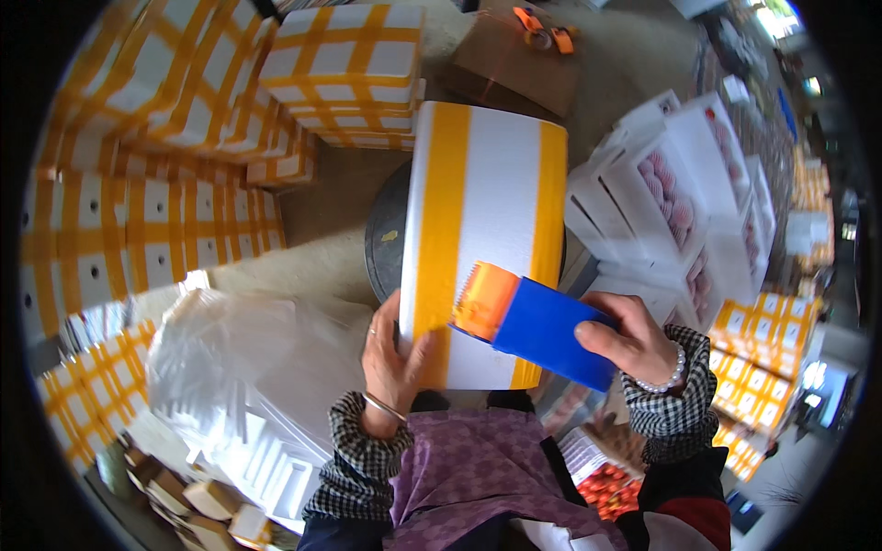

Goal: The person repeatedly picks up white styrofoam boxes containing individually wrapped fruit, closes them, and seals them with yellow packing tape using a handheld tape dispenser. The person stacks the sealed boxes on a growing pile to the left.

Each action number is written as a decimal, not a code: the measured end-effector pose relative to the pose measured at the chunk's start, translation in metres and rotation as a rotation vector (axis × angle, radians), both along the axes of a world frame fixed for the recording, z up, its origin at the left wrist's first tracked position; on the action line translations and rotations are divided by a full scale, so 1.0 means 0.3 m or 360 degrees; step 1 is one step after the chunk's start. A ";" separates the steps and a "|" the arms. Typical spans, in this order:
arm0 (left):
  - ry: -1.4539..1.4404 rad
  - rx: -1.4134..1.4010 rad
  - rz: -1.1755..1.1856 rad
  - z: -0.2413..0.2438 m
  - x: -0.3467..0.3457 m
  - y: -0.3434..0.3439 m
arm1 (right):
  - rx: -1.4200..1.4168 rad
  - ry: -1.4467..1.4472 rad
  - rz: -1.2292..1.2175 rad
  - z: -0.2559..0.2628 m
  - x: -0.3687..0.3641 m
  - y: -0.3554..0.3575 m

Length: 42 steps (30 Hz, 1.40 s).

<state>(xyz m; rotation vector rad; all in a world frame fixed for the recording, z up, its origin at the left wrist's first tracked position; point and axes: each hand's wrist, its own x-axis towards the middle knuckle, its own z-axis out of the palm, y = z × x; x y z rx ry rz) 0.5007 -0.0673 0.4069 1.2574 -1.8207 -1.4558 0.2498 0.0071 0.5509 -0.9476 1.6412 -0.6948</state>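
Note:
A white foam box (499, 186) with two bands of yellow tape stands in front of me on a round dark stand (386, 234). My left hand (396, 355) grips the box's near left edge, with the thumb on the taped side. My right hand (630, 337) holds a blue and orange tape dispenser (551, 327) by its blue body. The dispenser's orange toothed end lies over the left yellow band; whether it touches the box I cannot tell.
Taped foam boxes (344, 55) are stacked at the upper left. Open foam boxes (620, 200) with netted fruit stand at the right. A cardboard box (510, 62) carries orange tape dispensers (541, 31). Plastic sheeting (227, 358) lies at the lower left, red fruit (610, 489) at the lower right.

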 end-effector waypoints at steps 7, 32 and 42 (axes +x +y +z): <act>0.0559 0.0162 0.0440 -0.001 0.023 0.089 | 0.0032 0.0759 0.0793 0.018 0.248 -0.313; 0.0856 0.0202 0.0281 -0.054 0.032 0.023 | 0.0953 -0.1293 -0.1057 -0.072 0.002 0.027; 0.0781 -0.0106 0.0754 -0.095 0.038 0.074 | 0.0239 0.0404 0.0470 -0.002 0.269 -0.270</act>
